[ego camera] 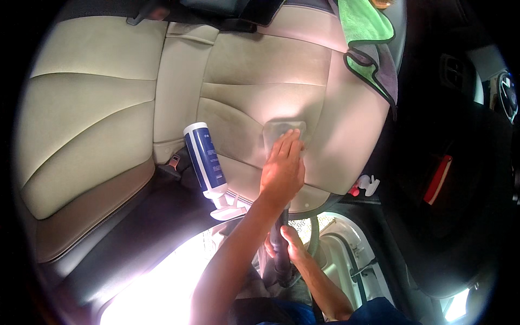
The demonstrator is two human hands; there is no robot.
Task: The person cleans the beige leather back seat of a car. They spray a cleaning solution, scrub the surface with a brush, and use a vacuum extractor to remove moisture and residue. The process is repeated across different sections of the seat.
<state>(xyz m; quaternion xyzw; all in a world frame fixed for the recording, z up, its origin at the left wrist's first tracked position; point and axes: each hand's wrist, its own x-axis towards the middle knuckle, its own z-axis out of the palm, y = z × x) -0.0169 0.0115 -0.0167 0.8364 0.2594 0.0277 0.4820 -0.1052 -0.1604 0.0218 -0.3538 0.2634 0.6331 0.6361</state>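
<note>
A clear plastic vacuum nozzle (273, 134) lies flat against the light beige car seat (252, 122). My left hand (284, 162) presses on top of it, fingers together, covering much of its right side. Lower down, my right hand (294, 245) is wrapped around the black tube (281, 260) that runs from the nozzle towards my body. The tube is partly hidden behind my left wrist. To the left of my left forearm, a white spray bottle (205, 158) with a blue label that bears writing rests with its trigger head towards me.
A green and grey microfibre cloth (367, 24) drapes over the seat's right edge. Beside the seat lies a white and red spray head (365, 186). A seat belt buckle (174, 162) sits left of the bottle. Dark front seating (438, 227) bounds the right; a door (345, 260) stands below.
</note>
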